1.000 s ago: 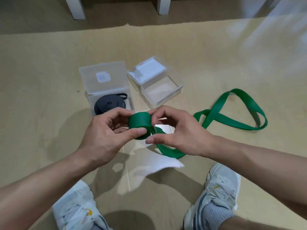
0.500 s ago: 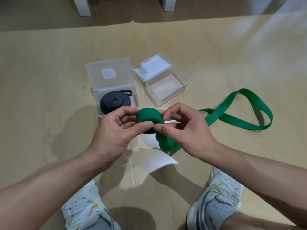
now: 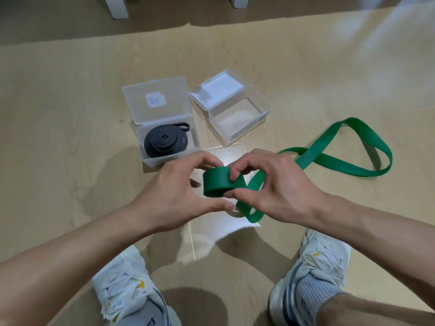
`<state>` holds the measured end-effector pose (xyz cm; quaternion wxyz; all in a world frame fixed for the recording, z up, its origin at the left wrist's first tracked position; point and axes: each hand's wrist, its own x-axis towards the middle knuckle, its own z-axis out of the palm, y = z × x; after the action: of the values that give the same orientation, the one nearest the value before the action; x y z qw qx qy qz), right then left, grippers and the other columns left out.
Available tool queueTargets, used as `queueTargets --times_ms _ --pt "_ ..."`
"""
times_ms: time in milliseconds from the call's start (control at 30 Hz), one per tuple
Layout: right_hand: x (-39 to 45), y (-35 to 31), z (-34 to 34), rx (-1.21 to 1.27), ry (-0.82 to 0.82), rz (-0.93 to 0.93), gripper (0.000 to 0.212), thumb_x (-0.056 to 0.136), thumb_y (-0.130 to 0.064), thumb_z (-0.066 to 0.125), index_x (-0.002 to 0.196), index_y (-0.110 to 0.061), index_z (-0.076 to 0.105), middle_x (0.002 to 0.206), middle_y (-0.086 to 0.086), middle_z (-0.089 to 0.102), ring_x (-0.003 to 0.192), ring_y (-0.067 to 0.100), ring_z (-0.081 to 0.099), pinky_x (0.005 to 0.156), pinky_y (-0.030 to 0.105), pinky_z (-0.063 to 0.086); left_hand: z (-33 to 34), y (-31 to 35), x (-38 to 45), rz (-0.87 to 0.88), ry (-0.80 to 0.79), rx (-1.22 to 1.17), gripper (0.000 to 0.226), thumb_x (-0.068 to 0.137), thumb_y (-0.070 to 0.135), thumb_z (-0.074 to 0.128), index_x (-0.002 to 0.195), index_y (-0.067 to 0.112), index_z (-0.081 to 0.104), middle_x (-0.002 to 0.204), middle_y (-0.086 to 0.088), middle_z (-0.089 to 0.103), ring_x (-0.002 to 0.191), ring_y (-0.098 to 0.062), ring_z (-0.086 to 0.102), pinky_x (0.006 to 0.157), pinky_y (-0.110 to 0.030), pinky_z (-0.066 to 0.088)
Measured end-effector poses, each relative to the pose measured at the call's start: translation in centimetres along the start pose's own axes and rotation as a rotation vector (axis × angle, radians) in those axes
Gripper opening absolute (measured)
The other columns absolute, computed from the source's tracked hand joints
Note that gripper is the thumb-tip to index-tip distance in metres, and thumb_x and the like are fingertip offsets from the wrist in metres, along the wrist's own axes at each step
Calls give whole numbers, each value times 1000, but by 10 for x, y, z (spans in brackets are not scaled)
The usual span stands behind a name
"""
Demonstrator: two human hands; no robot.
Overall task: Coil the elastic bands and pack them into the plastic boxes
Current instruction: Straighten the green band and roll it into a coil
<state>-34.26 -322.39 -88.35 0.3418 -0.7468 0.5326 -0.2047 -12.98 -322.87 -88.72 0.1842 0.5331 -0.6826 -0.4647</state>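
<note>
Wooden floor (image 3: pixel 70 114) fills the view; a person stands over it, white sneakers at the bottom edge, left shoe (image 3: pixel 127 285) and right shoe (image 3: pixel 315 274). White furniture legs (image 3: pixel 116 7) at the top edge, well apart from the work. Green elastic band (image 3: pixel 341 147) is the biggest task item: its free end lies on the floor to the right in a twisted loop, then runs back to the hands and drops in a slack loop under the right palm. A white sheet of paper (image 3: pixel 226 228) lies on the floor below the hands, partly hidden by them. Two clear plastic boxes sit side by side just beyond the hands, lids hinged open. Left box (image 3: pixel 160 109) holds a coiled black band (image 3: pixel 166 143), its tail loop poking out toward the lid. Right box (image 3: pixel 237 114) is turned at an angle, with a white label on the lid. The left hand's knuckles cover that left box's near edge. Green coil (image 3: pixel 216 182), the rolled part of the band, is held in the air between both hands, in front of the boxes. Right hand (image 3: pixel 275 187) pinches the coil, index finger curled over its top, thumb under its near edge. Left hand (image 3: pixel 174 191) has fingers curled at the coil's far left side; thumb extended below, and contact there is unclear.
</note>
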Motion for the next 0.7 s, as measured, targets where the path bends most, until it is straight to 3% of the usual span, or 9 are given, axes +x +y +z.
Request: queueTargets --times_ms 100,200,267,367,467,533,600,700 --pt "1 0 -2 -110 -54 -81 22 76 -48 69 95 -38 63 87 -8 66 81 4 61 73 28 50 1 8 1 48 24 153 53 61 50 90 106 40 64 95 22 70 98 4 65 79 -29 58" --pt "0 -1 -1 -65 -34 -56 25 78 -37 81 90 -40 60 91 -7 68 72 -10 58 66 10 39 1 6 1 -13 64 85 55 58 36 97 104 37 69 88 16 72 91 2 68 79 -30 61" --pt "-2 0 2 8 -3 -18 33 76 -29 87 85 -39 57 96 -7 73 79 -15 61 72 7 41 0 4 1 -41 69 -9 55 56 26 99 103 35 70 91 12 75 95 -1 70 80 -32 62" --pt "-2 2 1 240 -36 41 29 76 -22 87 83 -28 60 101 -7 76 102 2 69 94 19 53 -1 2 0 -104 72 -178 59 53 14 100 102 31 72 92 7 77 96 -7 72 84 -32 62" --pt "1 3 -1 449 -78 80 27 74 -10 88 85 -19 64 107 -2 76 106 8 71 97 25 54 0 2 -2 -123 97 -295 57 51 5 98 100 22 73 94 3 78 95 -9 74 85 -23 59" --pt "2 5 -2 548 -103 96 30 72 -2 88 86 -18 66 110 0 77 107 10 72 98 29 54 0 1 -3 -131 110 -365 54 51 2 97 97 19 74 95 3 78 97 -11 74 89 -25 58" --pt "1 5 -2 525 -114 90 32 71 -3 89 86 -20 67 111 -4 77 108 10 72 100 34 54 2 -4 -3 -158 96 -411 53 53 -3 96 95 19 72 96 2 78 99 -12 74 94 -32 57" --pt "-1 4 -2 368 -107 68 33 74 -9 88 85 -20 59 106 -13 77 107 4 70 99 26 52 6 -8 -5 -184 30 -423 52 55 -4 95 92 23 69 98 0 75 103 -10 72 94 -43 59"
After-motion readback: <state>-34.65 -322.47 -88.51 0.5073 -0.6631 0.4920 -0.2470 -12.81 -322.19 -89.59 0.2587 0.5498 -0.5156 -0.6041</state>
